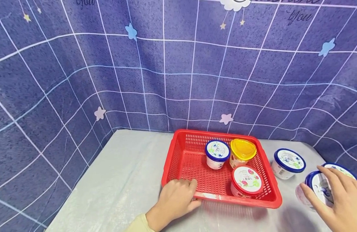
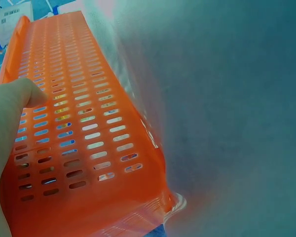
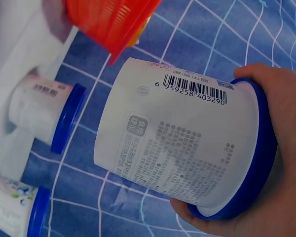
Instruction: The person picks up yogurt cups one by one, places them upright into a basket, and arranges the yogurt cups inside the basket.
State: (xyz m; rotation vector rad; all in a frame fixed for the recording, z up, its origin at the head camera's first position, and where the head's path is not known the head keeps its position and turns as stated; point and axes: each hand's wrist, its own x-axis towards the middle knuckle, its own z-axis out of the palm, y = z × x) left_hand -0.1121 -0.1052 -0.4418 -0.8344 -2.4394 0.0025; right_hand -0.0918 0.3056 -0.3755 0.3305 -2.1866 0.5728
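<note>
My left hand grips the front rim of a red plastic basket near its left corner. In the left wrist view the thumb presses against the slotted outer wall. My right hand holds a white tub with a blue lid, fingers and thumb around the lid's edge; its barcode and printed text face the right wrist camera. Inside the basket stand a blue-lidded tub, a yellow-lidded tub and, at the front right, a red-lidded tub.
Right of the basket, a blue-lidded tub stands on the light grey table covering. Another blue-lidded tub is partly hidden behind my right hand. A blue gridded cloth with stars hangs behind and beside the table.
</note>
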